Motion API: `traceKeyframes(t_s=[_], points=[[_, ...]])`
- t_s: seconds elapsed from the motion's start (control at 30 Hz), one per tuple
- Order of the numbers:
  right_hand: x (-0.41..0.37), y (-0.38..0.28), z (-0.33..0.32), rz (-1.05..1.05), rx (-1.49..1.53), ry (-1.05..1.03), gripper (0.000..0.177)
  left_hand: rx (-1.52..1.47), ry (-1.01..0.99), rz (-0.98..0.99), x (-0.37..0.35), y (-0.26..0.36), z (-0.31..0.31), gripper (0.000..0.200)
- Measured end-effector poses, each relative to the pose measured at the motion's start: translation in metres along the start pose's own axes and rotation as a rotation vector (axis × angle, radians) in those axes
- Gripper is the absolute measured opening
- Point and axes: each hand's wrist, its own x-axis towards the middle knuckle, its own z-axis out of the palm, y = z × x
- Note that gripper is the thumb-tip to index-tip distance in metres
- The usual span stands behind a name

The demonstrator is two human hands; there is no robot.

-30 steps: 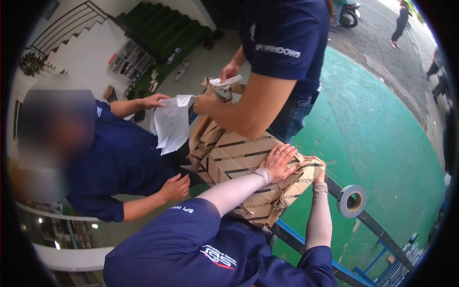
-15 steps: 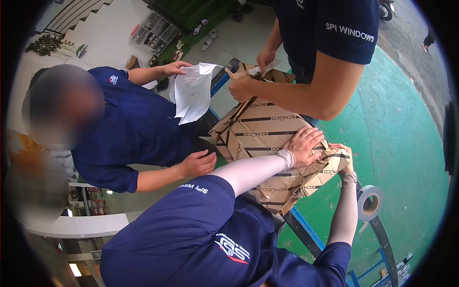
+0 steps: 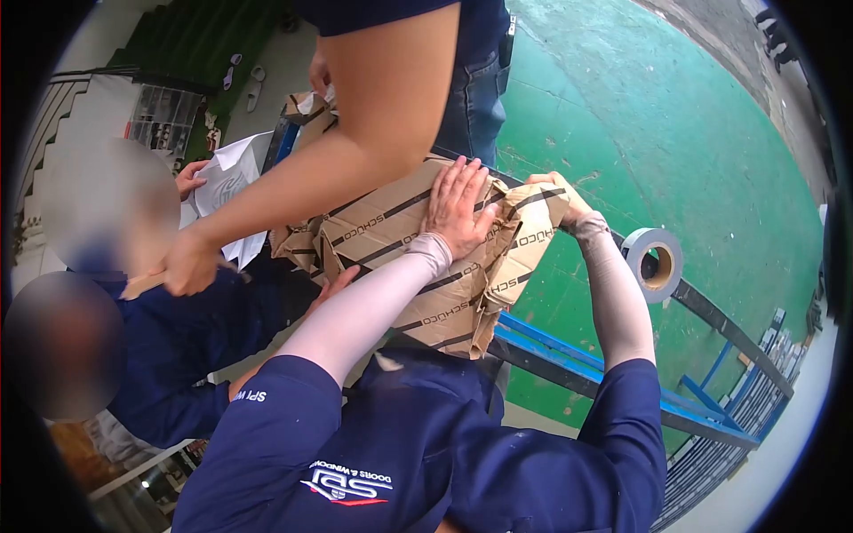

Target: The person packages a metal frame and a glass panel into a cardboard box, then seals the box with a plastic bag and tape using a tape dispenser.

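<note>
A package in brown printed paper lies on a blue and black frame. My left hand rests flat on top of it, fingers stretched out. At the right end, my right hand grips the crumpled paper fold, its fingers partly hidden by the paper. Past the far side stands a co-worker, whose arm reaches across the package's left part, with a tan piece in that hand. Another person at the left holds a white sheet and has a hand near the package's left edge.
A roll of grey tape sits on the frame's dark rail to the right. Long profiles lie beyond it, by the green floor. Shoes and a drawer unit are at the upper left.
The co-worker's arm has swung from the package's far end toward the lower left, carrying the tan piece. The view has shifted, and my hands keep their places on the package.
</note>
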Motion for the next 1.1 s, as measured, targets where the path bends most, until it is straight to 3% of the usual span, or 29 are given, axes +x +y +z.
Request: traceKeyframes(t_s=[0.07,0.1,0.13,0.2,0.33,0.4,0.5,0.53,0.6,0.63,0.67,0.73,0.8,0.9,0.93,1.1], points=[[-0.010,-0.011,0.008,-0.112,-0.104,0.156,0.027,0.003,-0.001,-0.003,-0.004,0.000,0.001,0.062],[-0.008,-0.009,0.005,-0.014,-0.088,0.109,0.037,0.004,-0.005,-0.003,-0.004,0.001,0.000,0.062],[-0.010,-0.010,-0.002,-0.016,-0.088,0.117,0.037,0.006,-0.001,0.000,-0.001,0.000,0.000,0.061],[-0.017,-0.009,-0.007,-0.306,-0.758,-0.073,0.044,-0.001,-0.009,-0.001,-0.001,0.001,-0.001,0.061],[-0.021,0.003,0.011,-0.269,-0.777,0.065,0.048,0.022,-0.013,-0.006,0.001,0.002,0.003,0.061],[-0.010,0.008,0.013,-0.416,-0.961,0.143,0.049,0.088,-0.011,0.013,0.000,0.003,0.004,0.061],[-0.005,-0.045,0.011,-0.362,-1.184,-0.033,0.047,0.114,-0.021,0.055,-0.002,0.003,0.004,0.054],[-0.007,-0.047,0.009,-0.351,-1.147,-0.054,0.046,0.137,-0.035,0.063,-0.001,0.003,0.003,0.051],[-0.015,-0.035,0.009,-0.349,-0.582,-0.072,0.040,0.127,-0.041,0.058,0.000,0.005,0.002,0.042],[-0.026,-0.038,0.019,-0.347,-0.427,0.016,0.034,0.123,-0.055,0.053,-0.001,0.006,0.002,0.043],[-0.042,-0.042,0.029,-0.194,-0.265,0.179,0.031,0.120,-0.062,0.041,-0.001,0.006,0.002,0.043],[-0.040,-0.020,0.047,-0.220,-0.092,0.316,0.029,0.114,-0.062,0.031,0.000,0.007,0.002,0.043],[-0.010,0.013,0.042,-0.392,-0.655,0.366,0.029,0.159,-0.080,0.039,0.000,0.006,0.004,0.041],[0.013,-0.045,0.014,-0.190,-0.862,-0.020,0.031,0.190,-0.090,0.059,-0.006,0.005,0.008,0.041],[0.022,-0.058,0.007,-0.152,-0.901,-0.130,0.030,0.199,-0.071,0.061,-0.002,0.002,0.008,0.042],[0.063,-0.035,0.004,-0.003,-0.562,-0.144,0.025,0.194,-0.100,0.076,-0.004,-0.002,0.006,0.039]])
